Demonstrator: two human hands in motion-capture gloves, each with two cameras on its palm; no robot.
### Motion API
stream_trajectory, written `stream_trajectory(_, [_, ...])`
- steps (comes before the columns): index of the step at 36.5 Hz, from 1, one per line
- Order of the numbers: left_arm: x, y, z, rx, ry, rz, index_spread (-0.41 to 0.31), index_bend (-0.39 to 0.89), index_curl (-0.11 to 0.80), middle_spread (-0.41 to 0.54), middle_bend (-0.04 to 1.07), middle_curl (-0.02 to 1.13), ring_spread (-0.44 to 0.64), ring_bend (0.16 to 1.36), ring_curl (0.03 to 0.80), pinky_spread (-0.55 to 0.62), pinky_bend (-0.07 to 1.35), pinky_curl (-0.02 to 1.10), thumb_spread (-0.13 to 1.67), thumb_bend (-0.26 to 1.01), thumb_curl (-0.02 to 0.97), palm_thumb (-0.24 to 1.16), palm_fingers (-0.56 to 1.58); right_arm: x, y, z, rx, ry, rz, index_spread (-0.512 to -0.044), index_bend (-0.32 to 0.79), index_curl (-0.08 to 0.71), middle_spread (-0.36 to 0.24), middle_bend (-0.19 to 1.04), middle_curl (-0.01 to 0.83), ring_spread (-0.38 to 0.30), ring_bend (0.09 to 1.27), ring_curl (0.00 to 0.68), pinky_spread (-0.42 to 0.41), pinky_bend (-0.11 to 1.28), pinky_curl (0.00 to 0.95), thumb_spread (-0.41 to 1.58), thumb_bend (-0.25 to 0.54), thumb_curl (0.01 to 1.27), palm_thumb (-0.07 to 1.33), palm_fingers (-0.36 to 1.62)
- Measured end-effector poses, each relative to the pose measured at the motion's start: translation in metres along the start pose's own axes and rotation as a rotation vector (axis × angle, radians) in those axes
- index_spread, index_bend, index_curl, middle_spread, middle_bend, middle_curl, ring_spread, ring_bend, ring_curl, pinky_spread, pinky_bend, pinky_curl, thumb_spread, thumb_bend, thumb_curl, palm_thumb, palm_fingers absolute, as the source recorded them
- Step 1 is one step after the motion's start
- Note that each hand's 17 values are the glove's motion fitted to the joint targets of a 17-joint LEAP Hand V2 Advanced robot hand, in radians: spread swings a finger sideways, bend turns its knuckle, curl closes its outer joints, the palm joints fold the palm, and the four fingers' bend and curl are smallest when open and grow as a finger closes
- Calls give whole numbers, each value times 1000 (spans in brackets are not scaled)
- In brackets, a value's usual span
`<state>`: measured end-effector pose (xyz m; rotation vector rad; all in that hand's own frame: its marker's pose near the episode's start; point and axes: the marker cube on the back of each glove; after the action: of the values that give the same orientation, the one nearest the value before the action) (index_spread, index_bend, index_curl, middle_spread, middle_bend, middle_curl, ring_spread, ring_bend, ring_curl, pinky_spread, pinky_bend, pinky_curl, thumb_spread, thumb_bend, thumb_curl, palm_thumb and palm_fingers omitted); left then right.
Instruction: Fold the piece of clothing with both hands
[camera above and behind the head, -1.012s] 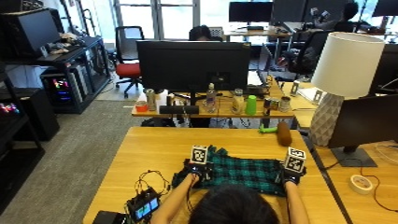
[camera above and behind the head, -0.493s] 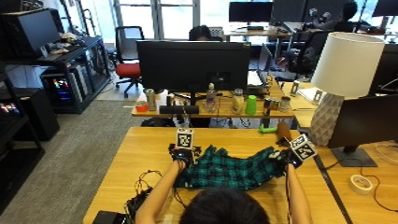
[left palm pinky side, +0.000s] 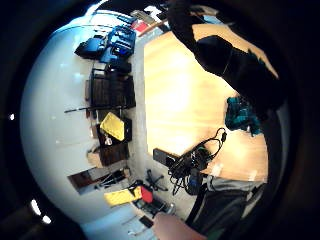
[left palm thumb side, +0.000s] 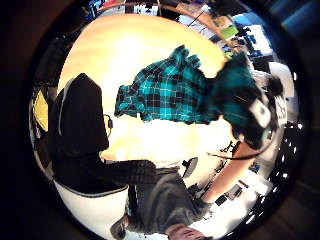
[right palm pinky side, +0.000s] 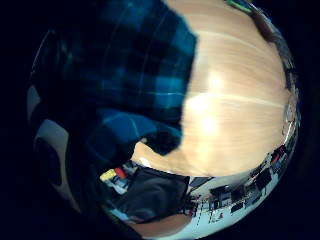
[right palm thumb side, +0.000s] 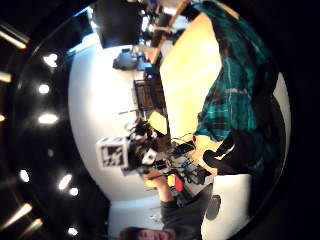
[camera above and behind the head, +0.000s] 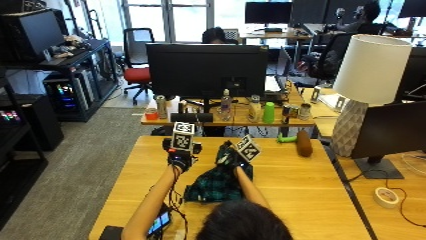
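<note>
One hand only, the right hand (camera above and behind the head: 229, 156), grips the plaid shirt (camera above and behind the head: 214, 184) above the table (camera above and behind the head: 299, 175); the left hand's (camera above and behind the head: 180, 159) fingers I cannot tell. Lopsided hold may bunch the fold.

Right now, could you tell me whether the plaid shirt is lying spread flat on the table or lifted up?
Lifted and bunched. The right hand holds the plaid shirt up, and it hangs in a crumpled drape down to the table.

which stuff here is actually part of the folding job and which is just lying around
Part of the job:
- plaid garment
- left hand
- right hand, which grips the garment

Just lying about:
- white lamp
- brown cylinder on the table
- tape roll
- green bottle behind the monitor
</note>
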<state>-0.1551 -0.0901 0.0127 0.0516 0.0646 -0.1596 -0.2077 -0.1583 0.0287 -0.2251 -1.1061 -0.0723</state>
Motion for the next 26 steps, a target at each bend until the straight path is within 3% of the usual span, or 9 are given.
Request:
stream_trajectory(2, [-6,11,-3,20,-31,-7,-37,344,458,265,118,139,273,570,304,308,676,347,1480,8,276,372,247,-4,-17,43,38,39,93,-226,197,450,-182,434,539,-253,645,476,-341,565,413,198,-29,686,1023,1324])
stream_trajectory(5, [-14,29,-6,38,-108,-29,-34,362,466,255,114,137,272,563,304,308,669,345,1493,20,281,398,257,-15,-26,93,-16,33,-1,-225,129,433,-176,413,535,-254,661,481,-349,587,415,235,-32,692,1015,1256])
stream_trajectory(10, [-20,51,-7,60,-173,-29,-24,371,474,255,113,137,282,552,302,314,667,347,1502,26,287,415,264,-26,-23,124,-64,35,22,-212,-21,353,-155,320,505,-246,652,472,-328,689,434,333,-26,699,1009,1041])
stream_trajectory(16, [-22,74,-11,69,-174,-21,-13,379,479,258,109,133,295,547,300,318,664,346,1496,21,295,418,271,-48,-2,92,-25,70,-63,-197,-32,262,-126,257,484,-207,640,460,-295,779,443,576,-18,686,981,991])
stream_trajectory(21, [-25,83,-11,47,-178,-40,-14,395,484,262,105,128,301,540,298,326,662,345,1490,15,299,418,278,-61,14,38,83,61,-200,-203,2,216,-118,283,487,-192,634,448,-256,749,429,767,-14,661,963,1020])
stream_trajectory(24, [-26,82,-6,-3,-186,-49,-14,397,485,256,110,127,303,535,297,325,663,346,1489,12,301,419,283,-55,20,2,79,22,-369,-207,20,201,-114,285,487,-186,628,446,-235,730,422,847,-12,648,956,1019])
stream_trajectory(26, [-24,82,-5,-41,-187,-48,-16,385,483,249,108,126,298,540,299,318,666,347,1490,6,300,411,282,-45,22,-20,118,31,-386,-210,38,195,-112,288,488,-181,618,443,-221,712,415,898,-9,639,956,1021])
